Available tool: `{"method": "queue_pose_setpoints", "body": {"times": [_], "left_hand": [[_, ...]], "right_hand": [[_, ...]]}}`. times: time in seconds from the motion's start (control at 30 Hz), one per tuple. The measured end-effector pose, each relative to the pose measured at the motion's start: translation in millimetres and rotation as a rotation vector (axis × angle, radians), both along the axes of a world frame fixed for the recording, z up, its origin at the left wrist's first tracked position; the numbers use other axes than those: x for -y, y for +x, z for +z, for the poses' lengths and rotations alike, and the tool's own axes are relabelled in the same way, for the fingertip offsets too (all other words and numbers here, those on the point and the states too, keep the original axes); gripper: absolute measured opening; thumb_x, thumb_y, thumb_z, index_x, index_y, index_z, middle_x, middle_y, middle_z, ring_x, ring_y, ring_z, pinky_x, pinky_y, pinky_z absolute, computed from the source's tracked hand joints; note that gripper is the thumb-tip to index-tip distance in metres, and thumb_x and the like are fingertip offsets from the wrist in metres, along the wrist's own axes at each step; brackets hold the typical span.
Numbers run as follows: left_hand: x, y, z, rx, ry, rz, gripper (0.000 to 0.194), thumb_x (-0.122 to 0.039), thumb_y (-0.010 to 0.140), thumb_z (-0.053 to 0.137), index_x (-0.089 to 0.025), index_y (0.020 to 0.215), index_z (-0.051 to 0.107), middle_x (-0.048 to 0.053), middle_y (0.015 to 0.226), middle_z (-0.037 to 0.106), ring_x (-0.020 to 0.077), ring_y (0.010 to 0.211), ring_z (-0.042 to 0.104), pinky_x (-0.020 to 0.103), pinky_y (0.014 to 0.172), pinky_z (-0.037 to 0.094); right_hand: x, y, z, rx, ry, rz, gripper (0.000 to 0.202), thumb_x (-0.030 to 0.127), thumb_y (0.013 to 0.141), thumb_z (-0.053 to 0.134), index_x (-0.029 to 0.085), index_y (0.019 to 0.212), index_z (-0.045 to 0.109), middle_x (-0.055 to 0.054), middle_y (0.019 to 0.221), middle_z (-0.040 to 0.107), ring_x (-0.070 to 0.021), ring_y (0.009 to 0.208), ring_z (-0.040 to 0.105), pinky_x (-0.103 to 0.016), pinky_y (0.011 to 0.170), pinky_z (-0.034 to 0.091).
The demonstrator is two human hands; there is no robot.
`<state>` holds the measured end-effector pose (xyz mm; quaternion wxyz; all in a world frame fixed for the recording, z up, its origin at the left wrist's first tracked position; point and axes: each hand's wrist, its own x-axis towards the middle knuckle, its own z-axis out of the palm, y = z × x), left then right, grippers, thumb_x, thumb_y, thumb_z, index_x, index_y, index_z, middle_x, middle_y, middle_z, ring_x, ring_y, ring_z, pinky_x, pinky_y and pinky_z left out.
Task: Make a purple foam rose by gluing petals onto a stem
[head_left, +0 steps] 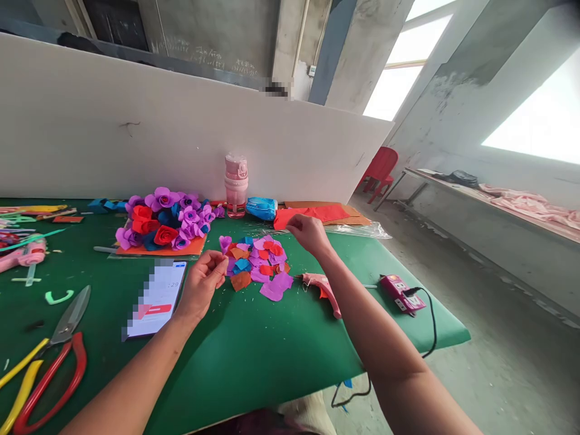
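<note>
My left hand (207,283) is closed in a pinch, with a small purple paper flower (225,243) standing up at its fingertips. Beyond and to the right, my right hand (310,232) is raised with thumb and fingers pressed together; whatever it may hold is too small to make out. Behind it lies a strip of red paper (330,212). Between the hands is a pile of cut paper petals (276,286) in purple, red, orange and blue. A pink glue gun (324,284) rests beneath my right forearm. Finished paper flowers (161,199) are bunched at the back left.
On the green table (254,362) are a phone (156,302), large scissors (67,326), a second pink glue gun (31,252), a pink bottle (236,187) and a blue packet (261,208). A cable runs from a purple box (401,294) over the right edge. A white board (136,127) stands behind.
</note>
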<state>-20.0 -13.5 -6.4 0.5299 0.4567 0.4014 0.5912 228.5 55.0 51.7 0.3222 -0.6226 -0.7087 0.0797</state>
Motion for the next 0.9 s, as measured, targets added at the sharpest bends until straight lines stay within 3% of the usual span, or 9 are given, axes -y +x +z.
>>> {"method": "queue_pose_setpoints", "body": {"times": [0.2,0.27,0.37,0.5,0.63,0.73,0.87,0.9], "left_hand": [[-2.8,-3.4,0.9,-0.088,-0.042,0.087,0.024,-0.033,0.062,0.076,-0.017,0.072,0.062,-0.004,0.064,0.054,0.0055,0.048,0.036,0.02,0.042,0.026],[-2.7,-3.4,2.2,-0.103,-0.054,0.093,0.023,-0.033,0.061,0.076,-0.017,0.072,0.063,-0.004,0.063,0.055,0.0053,0.047,0.034,0.021,0.042,0.024],[-1.9,-2.8,4.4,-0.104,-0.091,0.091,0.024,-0.035,0.061,0.075,-0.017,0.07,0.062,-0.005,0.054,0.05,0.0054,0.044,0.031,0.022,0.041,0.021],[-1.2,-2.8,5.0,-0.085,-0.136,0.078,0.023,-0.037,0.062,0.074,-0.018,0.067,0.06,-0.008,0.045,0.039,0.0057,0.04,0.028,0.022,0.04,0.017],[-1.7,-2.9,3.4,-0.085,-0.128,0.079,0.024,-0.036,0.062,0.074,-0.018,0.062,0.058,-0.008,0.044,0.036,0.0057,0.04,0.027,0.023,0.039,0.016],[-2.1,-2.2,3.0,-0.095,-0.12,0.093,0.024,-0.035,0.059,0.076,-0.018,0.062,0.059,-0.007,0.046,0.042,0.0057,0.04,0.029,0.022,0.04,0.018],[-3.3,-2.3,-0.2,-0.103,-0.096,0.088,0.023,-0.034,0.059,0.075,-0.018,0.066,0.061,-0.006,0.052,0.05,0.0054,0.042,0.03,0.022,0.04,0.019],[-3.7,-2.7,-1.9,-0.111,-0.095,0.081,0.022,-0.034,0.06,0.074,-0.018,0.066,0.061,-0.006,0.049,0.047,0.0055,0.042,0.03,0.022,0.04,0.019]], "right_hand": [[-14.9,0.0,-0.5,-0.021,0.032,0.018,0.011,0.016,0.076,0.056,0.017,0.072,0.066,-0.001,0.068,0.067,-0.0139,0.065,0.058,-0.024,0.062,0.039],[-18.2,4.9,3.5,-0.079,0.032,-0.018,0.012,0.024,0.077,0.059,0.017,0.07,0.065,-0.001,0.064,0.065,-0.0134,0.062,0.056,-0.023,0.059,0.039],[-17.0,15.5,19.9,-0.311,-0.047,0.02,0.032,0.045,0.082,0.055,0.016,0.073,0.065,-0.002,0.064,0.064,-0.0103,0.051,0.051,-0.022,0.05,0.038],[-8.8,30.5,51.4,-0.66,-0.223,0.252,0.057,0.065,0.085,0.038,0.015,0.083,0.066,-0.007,0.079,0.067,-0.0103,0.058,0.058,-0.023,0.054,0.046],[-11.3,34.8,63.3,-0.659,-0.011,0.22,0.04,0.054,0.08,0.057,0.016,0.08,0.066,-0.004,0.071,0.064,-0.012,0.066,0.059,-0.025,0.065,0.048],[-20.1,18.6,43.9,-0.403,0.016,0.204,0.02,0.035,0.079,0.061,0.015,0.083,0.066,-0.001,0.066,0.064,-0.0122,0.062,0.057,-0.025,0.062,0.047],[-26.1,-26.5,-7.8,0.217,-0.144,0.308,0.019,0.014,0.083,0.051,0.017,0.09,0.068,-0.003,0.084,0.07,-0.0146,0.076,0.062,-0.024,0.07,0.044],[-26.3,-38.3,-20.8,0.264,-0.151,0.32,0.021,0.011,0.082,0.051,0.017,0.093,0.068,-0.005,0.087,0.07,-0.0164,0.08,0.062,-0.025,0.072,0.044]]}}
